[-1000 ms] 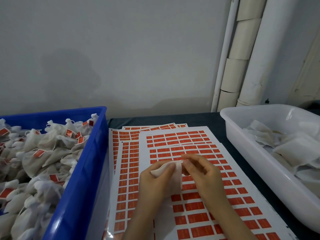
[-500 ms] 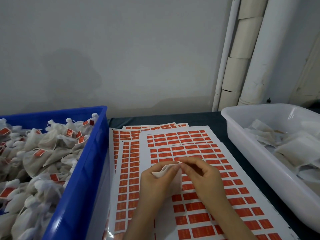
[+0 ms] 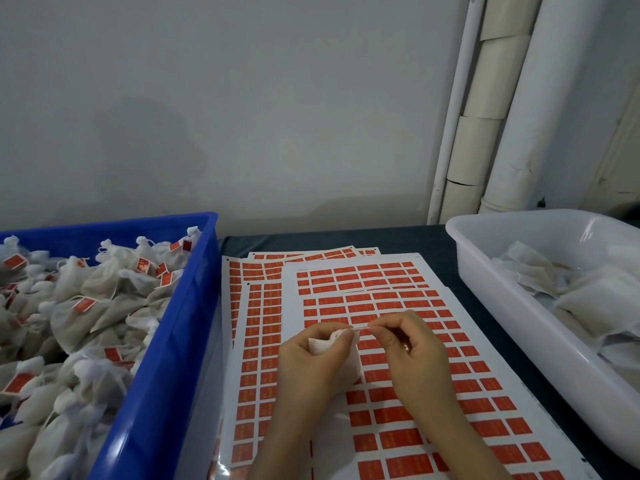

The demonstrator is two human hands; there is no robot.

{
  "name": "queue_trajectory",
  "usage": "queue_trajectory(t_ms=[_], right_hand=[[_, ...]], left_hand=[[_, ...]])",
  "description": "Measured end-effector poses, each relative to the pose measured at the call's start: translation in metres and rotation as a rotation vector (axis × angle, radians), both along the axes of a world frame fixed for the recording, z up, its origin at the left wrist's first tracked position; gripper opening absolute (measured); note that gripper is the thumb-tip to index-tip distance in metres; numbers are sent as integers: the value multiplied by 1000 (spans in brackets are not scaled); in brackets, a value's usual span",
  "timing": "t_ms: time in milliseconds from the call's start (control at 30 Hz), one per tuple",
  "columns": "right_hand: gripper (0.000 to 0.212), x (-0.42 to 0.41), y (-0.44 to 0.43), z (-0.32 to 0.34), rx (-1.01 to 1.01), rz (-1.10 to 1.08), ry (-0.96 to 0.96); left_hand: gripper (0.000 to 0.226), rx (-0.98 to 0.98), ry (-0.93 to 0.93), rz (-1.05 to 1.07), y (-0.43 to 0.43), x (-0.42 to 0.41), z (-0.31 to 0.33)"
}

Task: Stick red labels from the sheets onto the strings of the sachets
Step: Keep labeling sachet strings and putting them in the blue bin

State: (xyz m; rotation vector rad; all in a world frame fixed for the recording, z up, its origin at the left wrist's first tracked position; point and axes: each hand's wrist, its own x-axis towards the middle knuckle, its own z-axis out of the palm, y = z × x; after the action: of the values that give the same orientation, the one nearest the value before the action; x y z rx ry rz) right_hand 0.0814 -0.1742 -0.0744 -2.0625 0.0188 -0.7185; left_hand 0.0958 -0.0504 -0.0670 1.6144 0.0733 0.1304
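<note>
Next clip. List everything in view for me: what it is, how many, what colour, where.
blue crate: one, blue, left on the table.
labelled sachets: many, white with red labels, heaped in the blue crate.
label sheets: several overlapping, white with red labels, centre of the table.
white tub: one, white, right.
plain sachets: several, white, in the white tub, no labels visible.
table cover: one, dark, under it all.
pipes: three, white and beige, upright against the wall, rear right.
held sachet: one, white, over the label sheets.
string: one, pale, stretched between both grips.
left grip: bare hand, holds the held sachet.
right grip: bare hand, pinches the string.
</note>
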Motion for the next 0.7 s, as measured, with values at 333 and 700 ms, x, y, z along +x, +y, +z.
queue_trajectory(t_ms=[333, 700], right_hand=[[8, -2, -7, 7, 56, -137, -94], [19, -4, -5, 7, 285, 29, 108]], left_hand=[[16, 59, -9, -56, 1, 0, -3], [29, 99, -98, -173, 0, -1, -3]])
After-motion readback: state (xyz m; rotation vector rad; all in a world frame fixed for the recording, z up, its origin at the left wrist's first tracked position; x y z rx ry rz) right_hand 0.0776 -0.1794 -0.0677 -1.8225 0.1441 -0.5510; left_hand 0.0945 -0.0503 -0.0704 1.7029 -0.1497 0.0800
